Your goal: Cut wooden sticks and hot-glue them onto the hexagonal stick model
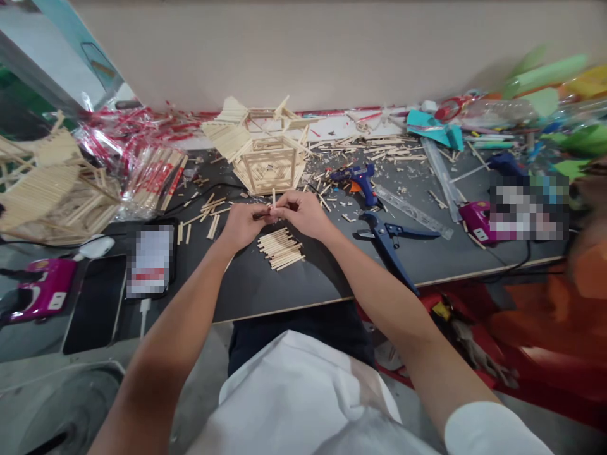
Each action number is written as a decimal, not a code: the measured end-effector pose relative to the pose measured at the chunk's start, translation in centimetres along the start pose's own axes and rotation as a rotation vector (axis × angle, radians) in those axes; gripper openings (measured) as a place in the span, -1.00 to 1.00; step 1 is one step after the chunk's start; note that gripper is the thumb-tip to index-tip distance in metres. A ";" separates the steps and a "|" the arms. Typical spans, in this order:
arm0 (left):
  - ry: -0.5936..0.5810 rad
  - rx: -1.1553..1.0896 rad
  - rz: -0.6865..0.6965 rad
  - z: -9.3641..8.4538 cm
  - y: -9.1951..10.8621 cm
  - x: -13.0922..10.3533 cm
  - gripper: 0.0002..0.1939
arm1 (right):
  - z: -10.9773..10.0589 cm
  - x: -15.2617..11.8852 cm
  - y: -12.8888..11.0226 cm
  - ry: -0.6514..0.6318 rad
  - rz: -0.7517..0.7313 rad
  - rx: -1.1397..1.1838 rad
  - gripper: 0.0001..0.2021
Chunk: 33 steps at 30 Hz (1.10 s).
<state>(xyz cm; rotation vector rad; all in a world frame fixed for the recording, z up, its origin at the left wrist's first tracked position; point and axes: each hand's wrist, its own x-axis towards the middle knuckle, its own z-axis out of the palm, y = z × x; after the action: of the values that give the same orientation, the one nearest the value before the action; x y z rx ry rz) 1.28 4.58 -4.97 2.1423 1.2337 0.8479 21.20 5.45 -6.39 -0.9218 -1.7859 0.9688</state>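
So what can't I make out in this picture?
Head view, stick: near end, covered by the left hand and right hand.
Head view, cabled phone: screen contents, pixelated.
Head view, far-left wooden frame: cut off by the left edge.
Head view, glue gun: markings too small.
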 end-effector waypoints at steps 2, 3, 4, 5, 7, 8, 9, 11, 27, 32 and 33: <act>-0.009 0.001 -0.003 0.0 0.0 0.0 -0.73 | 0.1 0.0 0.1 0.009 0.011 0.015 -0.63; -0.015 0.001 -0.004 0.0 0.1 0.0 -0.75 | 0.2 0.0 0.1 0.014 0.019 0.026 -0.63; -0.018 0.003 -0.005 0.0 0.1 -0.1 -0.77 | 0.3 0.0 0.1 0.016 0.030 0.042 -0.64; -0.019 0.006 -0.006 0.0 0.1 -0.1 -0.78 | 0.3 0.1 0.1 0.015 0.046 0.062 -0.65; -0.014 0.013 -0.007 0.0 0.0 -0.1 -0.79 | 0.5 0.1 0.1 0.001 0.087 0.122 -0.64; -0.012 0.017 -0.007 0.0 0.0 -0.1 -0.79 | 0.6 0.1 0.1 -0.006 0.105 0.159 -0.63; -0.011 0.018 -0.006 0.0 0.0 -0.1 -0.79 | 0.7 0.1 0.1 -0.006 0.118 0.193 -0.62; -0.019 0.010 -0.002 0.0 -0.1 0.0 -0.79 | 0.8 0.1 0.1 -0.002 0.130 0.241 -0.60; 0.012 -0.163 -0.040 0.6 1.1 -0.1 -0.55 | 0.2 0.3 -0.9 0.003 0.147 0.214 -0.53; 0.022 -0.264 -0.091 1.1 1.2 -0.3 -0.60 | 0.2 0.2 -1.2 0.023 0.145 0.282 -0.54; 0.014 -0.270 -0.094 1.1 1.1 -0.3 -0.60 | 0.3 0.1 -1.2 0.016 0.149 0.280 -0.55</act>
<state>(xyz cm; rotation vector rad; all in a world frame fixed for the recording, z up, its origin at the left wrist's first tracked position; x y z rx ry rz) 2.60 3.71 -4.97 1.8540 1.1453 0.9328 20.70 5.01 -5.37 -0.8889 -1.5354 1.2663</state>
